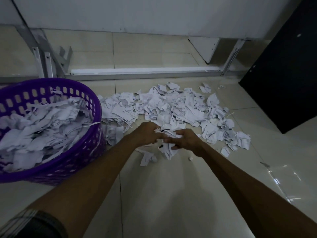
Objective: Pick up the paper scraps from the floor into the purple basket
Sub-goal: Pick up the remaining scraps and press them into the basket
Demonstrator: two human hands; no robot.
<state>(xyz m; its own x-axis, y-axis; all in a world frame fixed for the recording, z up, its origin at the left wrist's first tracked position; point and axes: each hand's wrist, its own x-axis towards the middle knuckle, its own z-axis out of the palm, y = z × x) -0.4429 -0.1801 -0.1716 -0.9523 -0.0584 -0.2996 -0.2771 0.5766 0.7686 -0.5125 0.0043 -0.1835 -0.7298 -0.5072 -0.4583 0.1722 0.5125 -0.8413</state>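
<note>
Purple basket (82, 157), at nine o'clock, is well filled. Large scrap pile (171, 107) remains at twelve. Left hand (145, 133) and right hand (186, 140) jointly clutch a handful of scraps (169, 150).

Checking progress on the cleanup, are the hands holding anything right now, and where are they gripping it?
Yes. The left hand and right hand together clutch a bunch of paper scraps, fingers curled round its top, the rest hanging below.
</note>
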